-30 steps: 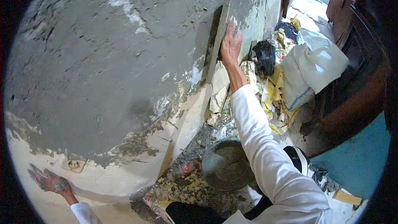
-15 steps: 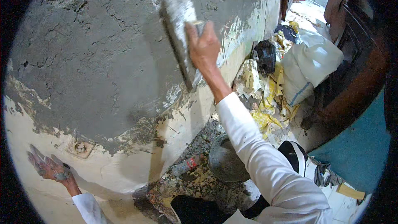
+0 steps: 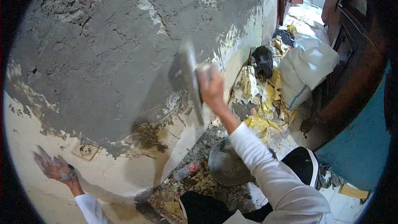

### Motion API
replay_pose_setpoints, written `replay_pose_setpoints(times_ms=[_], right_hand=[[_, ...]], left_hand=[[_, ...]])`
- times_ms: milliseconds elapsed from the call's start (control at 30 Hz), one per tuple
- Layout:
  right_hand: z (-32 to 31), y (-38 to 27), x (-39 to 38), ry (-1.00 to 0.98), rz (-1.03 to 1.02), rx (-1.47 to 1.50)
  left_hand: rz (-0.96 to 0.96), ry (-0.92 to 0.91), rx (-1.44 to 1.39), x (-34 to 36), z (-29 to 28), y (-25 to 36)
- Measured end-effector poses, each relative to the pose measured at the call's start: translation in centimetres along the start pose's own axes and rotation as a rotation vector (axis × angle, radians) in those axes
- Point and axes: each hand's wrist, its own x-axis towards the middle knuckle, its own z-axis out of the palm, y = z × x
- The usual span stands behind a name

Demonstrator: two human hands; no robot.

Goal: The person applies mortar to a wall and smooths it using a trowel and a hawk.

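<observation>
My right hand (image 3: 212, 88) grips the handle of a plastering trowel (image 3: 193, 79), seen nearly edge-on and blurred by motion. Its long blade stands upright beside the wall; I cannot tell if it touches the plaster. Wet grey plaster (image 3: 99, 70) covers the upper wall, with cracks and rough patches near the top. My left hand (image 3: 56, 166), smeared with grey, rests with fingers stretched out on the cream lower wall (image 3: 112, 174). Close to that hand, a socket box (image 3: 86, 151) sits in the wall just under the plaster's ragged edge.
A dark bucket (image 3: 228, 164) and a clear plastic bottle (image 3: 186, 171) lie below on debris. Further right are yellow scraps (image 3: 265, 118), a black bag (image 3: 263, 61), a white sack (image 3: 309, 68) and dark wooden furniture (image 3: 344, 74). My shoe (image 3: 304, 164) stands on the floor.
The trowel has come down and slightly right, turning from showing its broad back to nearly edge-on. My left hand stays on the wall. The view has shifted a little.
</observation>
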Motion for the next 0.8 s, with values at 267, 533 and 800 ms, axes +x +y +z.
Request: replay_pose_setpoints(times_ms=[267,533,800], right_hand=[[-1.1,-3.5,18.1,0.287,-0.177,-0.19],[5.0,-8.5,11.6,0.158,-0.286,-0.199],[10.0,-10.3,-0.2,0.198,-0.575,-0.304]], left_hand=[[0.004,-0.08,-0.024,-0.3,-0.5,-0.1],[-0.03,-0.03,-0.162,0.4,-0.3,1.1],[0.004,-0.029,-0.115,1.1,-0.9,1.8]])
